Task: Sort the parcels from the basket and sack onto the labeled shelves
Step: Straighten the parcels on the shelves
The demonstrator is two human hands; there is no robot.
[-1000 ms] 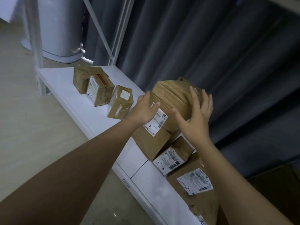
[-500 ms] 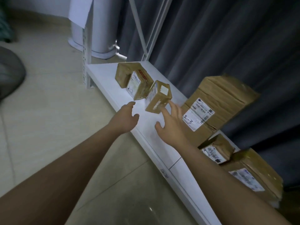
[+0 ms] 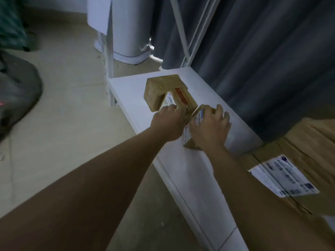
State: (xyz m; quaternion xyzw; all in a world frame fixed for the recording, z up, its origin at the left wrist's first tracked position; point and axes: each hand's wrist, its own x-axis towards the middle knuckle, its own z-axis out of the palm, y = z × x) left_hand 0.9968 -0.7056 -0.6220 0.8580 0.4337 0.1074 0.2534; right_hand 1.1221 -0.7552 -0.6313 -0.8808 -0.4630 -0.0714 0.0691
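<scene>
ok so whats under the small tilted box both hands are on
The small tilted box rests on the white shelf. The right hand covers its far side.

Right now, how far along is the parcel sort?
Done: two boxes at the shelf end and a large box sit shelved. In hand: left hand and right hand hold a small box. Left: basket and sack out of view, cannot tell.

A small brown cardboard parcel [image 3: 192, 129] with a white label stands tilted on the low white shelf [image 3: 190, 171], gripped between both hands. Just behind it sit two more brown parcels, one [image 3: 179, 98] with a red stripe and one plain [image 3: 157, 89]. A larger labelled box [image 3: 297, 165] lies at the right.
</scene>
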